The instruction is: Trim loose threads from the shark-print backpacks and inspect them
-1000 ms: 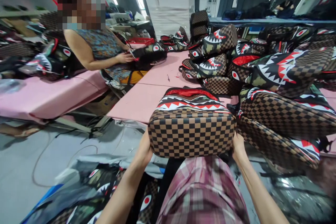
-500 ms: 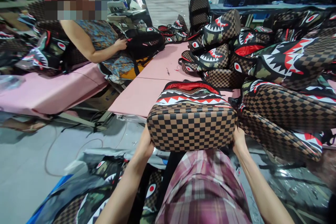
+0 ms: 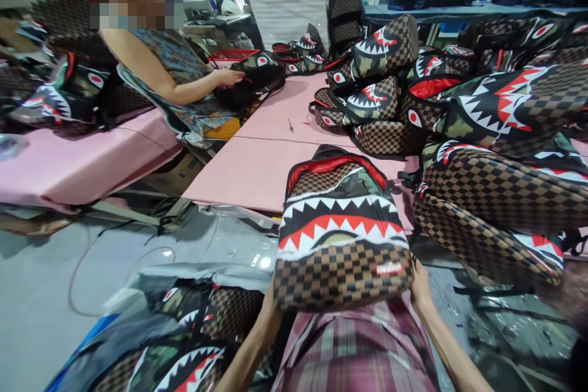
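I hold a backpack (image 3: 340,239) with a brown checker pattern, a camouflage panel and a red and white shark mouth, its front facing me and its lower end against my chest. My left hand (image 3: 267,313) grips its lower left corner and my right hand (image 3: 420,289) grips its lower right corner. Its top leans over the near edge of the pink table (image 3: 257,165). Both hands are mostly hidden behind the backpack.
A heap of similar shark-mouth backpacks (image 3: 487,135) covers the table's right side. Across the table a seated person (image 3: 169,67) handles a dark backpack (image 3: 252,79). More backpacks in plastic (image 3: 184,343) lie on the floor at my lower left. Cables run over the grey floor (image 3: 68,282).
I have tilted the backpack up and pulled it off the table toward my body; its shark-mouth front now faces me instead of its checkered bottom. The other person's hand has shifted on their bag.
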`<control>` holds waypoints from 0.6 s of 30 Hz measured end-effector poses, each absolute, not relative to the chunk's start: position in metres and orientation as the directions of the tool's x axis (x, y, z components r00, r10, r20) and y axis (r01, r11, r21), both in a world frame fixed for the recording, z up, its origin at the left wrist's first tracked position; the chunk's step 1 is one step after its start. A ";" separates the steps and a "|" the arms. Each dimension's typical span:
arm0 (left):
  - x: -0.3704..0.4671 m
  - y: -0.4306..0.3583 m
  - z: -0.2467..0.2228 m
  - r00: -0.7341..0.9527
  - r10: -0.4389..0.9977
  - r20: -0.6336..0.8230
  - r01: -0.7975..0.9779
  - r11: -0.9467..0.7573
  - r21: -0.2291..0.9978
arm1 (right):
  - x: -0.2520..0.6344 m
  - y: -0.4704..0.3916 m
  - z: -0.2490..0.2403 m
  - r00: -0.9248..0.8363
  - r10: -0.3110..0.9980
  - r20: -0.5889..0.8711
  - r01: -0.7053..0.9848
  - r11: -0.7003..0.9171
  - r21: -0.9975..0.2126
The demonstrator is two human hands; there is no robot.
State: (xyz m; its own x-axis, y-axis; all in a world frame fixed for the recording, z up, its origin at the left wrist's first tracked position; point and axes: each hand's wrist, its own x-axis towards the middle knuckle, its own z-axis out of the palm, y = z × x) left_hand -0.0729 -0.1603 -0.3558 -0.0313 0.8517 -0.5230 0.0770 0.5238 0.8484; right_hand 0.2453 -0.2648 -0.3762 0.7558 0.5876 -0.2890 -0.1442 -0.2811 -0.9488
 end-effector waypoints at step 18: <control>0.046 0.053 -0.327 0.171 0.983 -0.066 0.757 -0.088 0.647 | 0.252 -0.266 -0.384 0.727 0.642 -0.243 0.006 -0.360 -0.933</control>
